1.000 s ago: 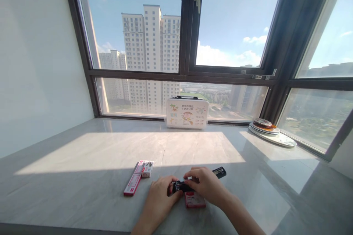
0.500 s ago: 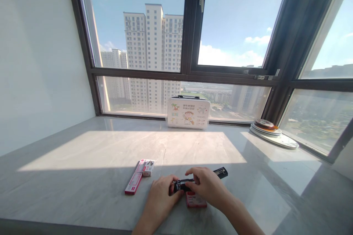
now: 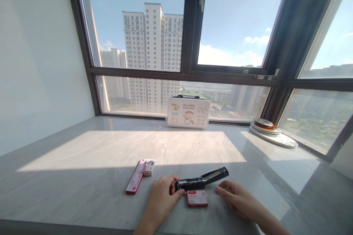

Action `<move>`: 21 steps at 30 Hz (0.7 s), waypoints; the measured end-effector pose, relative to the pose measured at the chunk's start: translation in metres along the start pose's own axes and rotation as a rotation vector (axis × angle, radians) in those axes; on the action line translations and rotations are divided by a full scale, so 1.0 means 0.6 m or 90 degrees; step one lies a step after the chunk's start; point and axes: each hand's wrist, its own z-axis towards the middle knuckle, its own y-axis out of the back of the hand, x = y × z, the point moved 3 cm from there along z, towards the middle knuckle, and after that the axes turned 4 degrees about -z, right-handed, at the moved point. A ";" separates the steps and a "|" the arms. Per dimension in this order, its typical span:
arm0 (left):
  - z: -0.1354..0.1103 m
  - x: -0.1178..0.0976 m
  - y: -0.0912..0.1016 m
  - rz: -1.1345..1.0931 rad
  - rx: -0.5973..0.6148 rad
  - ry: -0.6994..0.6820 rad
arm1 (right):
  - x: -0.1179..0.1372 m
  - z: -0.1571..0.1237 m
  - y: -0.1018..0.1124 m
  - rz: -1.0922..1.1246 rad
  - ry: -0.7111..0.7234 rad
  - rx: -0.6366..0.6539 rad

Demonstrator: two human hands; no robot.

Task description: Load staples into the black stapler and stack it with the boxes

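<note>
A black stapler (image 3: 202,179) lies opened out flat on the grey marble sill (image 3: 82,191), its top arm swung back to the right. My left hand (image 3: 162,200) grips the stapler's left end with curled fingers. Resting on the sill just right of the stapler, my right hand (image 3: 239,199) has loosely curled fingers that hold nothing. A small red staple box (image 3: 196,198) sits in front of the stapler, between my hands. Left of my left hand lies an opened red and white staple box (image 3: 140,175) with its sleeve pulled out.
A white tin case (image 3: 188,112) with cartoon print stands against the window at the back. A stack of round plates (image 3: 271,132) lies at the back right corner. A white wall bounds the sill on the left. Sunlight covers the sill's middle.
My right hand has let go of the stapler and drawn back to the right onto the sill. The stapler now shows fully opened. My left hand keeps its hold.
</note>
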 end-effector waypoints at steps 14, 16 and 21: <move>-0.005 -0.004 0.007 0.017 0.012 0.005 | 0.158 0.063 -0.065 -0.257 0.254 -0.089; -0.005 -0.002 0.005 0.020 0.012 0.007 | 0.157 0.068 -0.078 -0.293 0.243 -0.090; -0.012 -0.004 0.008 0.002 -0.016 -0.003 | 0.155 0.070 -0.068 -0.357 0.243 -0.060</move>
